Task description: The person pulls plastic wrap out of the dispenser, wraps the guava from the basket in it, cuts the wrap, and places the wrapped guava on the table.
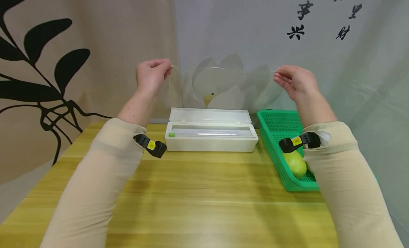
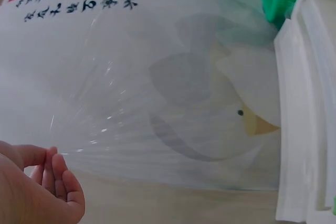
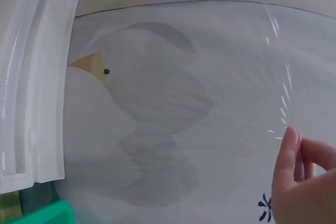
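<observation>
A clear sheet of plastic wrap [image 2: 113, 111] is stretched taut between both raised hands, creased where it is pinched. My left hand [image 1: 152, 74] pinches one corner between thumb and fingers. The opposite corner is pinched by my right hand [image 1: 297, 81], level with the left. Below and between them stands a white cling film dispenser box [image 1: 211, 145] with its lid [image 1: 209, 116] raised at the back. Inside lies a clear roll [image 1: 211, 132], with a small green piece [image 1: 172, 134] at the left end. The film's lower edge is too transparent to follow.
Right of the box, a green basket [image 1: 271, 148] on the wooden table [image 1: 204, 191] holds a yellow-green round fruit [image 1: 295, 164], partly hidden by the right sleeve. A curtain [image 1: 223, 34] with printed leaves and characters hangs behind the table's back edge.
</observation>
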A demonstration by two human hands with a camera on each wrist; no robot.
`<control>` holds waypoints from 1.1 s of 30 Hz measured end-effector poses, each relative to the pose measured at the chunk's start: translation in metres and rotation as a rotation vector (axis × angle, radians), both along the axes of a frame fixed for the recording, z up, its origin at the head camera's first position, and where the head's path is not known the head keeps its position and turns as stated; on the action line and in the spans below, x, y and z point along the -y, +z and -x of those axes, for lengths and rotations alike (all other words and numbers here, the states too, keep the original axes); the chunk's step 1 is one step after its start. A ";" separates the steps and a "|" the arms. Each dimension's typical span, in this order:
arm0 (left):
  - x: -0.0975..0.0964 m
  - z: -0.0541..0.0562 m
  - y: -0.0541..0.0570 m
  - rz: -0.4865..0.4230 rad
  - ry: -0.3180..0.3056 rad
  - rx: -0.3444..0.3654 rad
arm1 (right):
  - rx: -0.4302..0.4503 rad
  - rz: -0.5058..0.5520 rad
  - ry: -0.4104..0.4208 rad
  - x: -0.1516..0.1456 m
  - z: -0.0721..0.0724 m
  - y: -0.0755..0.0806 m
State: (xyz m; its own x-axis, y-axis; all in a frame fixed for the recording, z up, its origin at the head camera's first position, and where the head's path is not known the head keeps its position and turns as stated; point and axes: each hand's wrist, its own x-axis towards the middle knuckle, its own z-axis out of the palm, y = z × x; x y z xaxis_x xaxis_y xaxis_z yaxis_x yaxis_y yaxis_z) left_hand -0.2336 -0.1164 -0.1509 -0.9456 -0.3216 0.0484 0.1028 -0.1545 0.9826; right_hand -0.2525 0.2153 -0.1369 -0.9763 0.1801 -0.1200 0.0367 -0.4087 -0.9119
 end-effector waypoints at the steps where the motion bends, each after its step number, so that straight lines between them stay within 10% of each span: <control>1: 0.000 -0.001 0.002 -0.012 -0.002 -0.008 | 0.000 0.001 -0.003 0.000 -0.001 0.002; 33: 0.011 -0.034 0.043 -0.048 -0.066 -0.211 | -0.197 0.081 0.008 -0.005 -0.034 0.043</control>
State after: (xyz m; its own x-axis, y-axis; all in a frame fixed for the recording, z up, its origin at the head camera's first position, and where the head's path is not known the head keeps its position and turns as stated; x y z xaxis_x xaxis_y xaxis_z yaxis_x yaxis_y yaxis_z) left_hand -0.1995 -0.1269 -0.1079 -0.9354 -0.2660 0.2330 0.2930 -0.2141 0.9318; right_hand -0.2189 0.2208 -0.0934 -0.9837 0.1695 0.0598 -0.1357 -0.4817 -0.8657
